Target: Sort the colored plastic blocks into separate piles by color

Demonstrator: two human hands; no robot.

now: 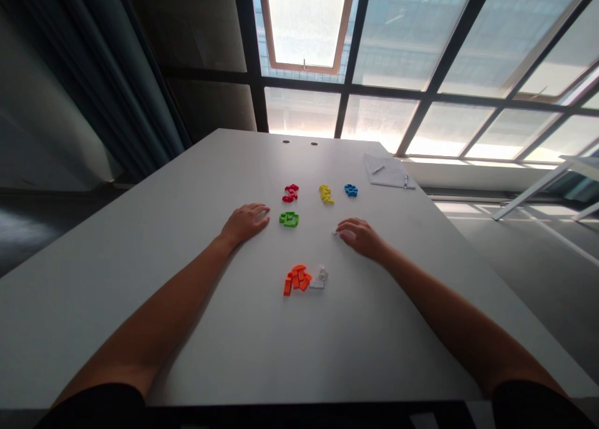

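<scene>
My right hand (360,236) is low over the white table (224,335), its fingers pinched on a small white block (335,232). Most of that block is hidden by the fingertips. My left hand (246,223) rests on the tabletop, fingers loosely stretched and holding nothing, just left of a cluster of green blocks (289,219). Nearer to me lies a pile of orange blocks (298,279), touching or almost touching a few white and clear blocks (318,281) on its right.
Beyond my hands lie separate clusters of red blocks (291,193), yellow blocks (326,195) and blue blocks (350,190). Paper sheets (386,170) with pens on them lie at the back right edge. Two round holes are set in the table's far end.
</scene>
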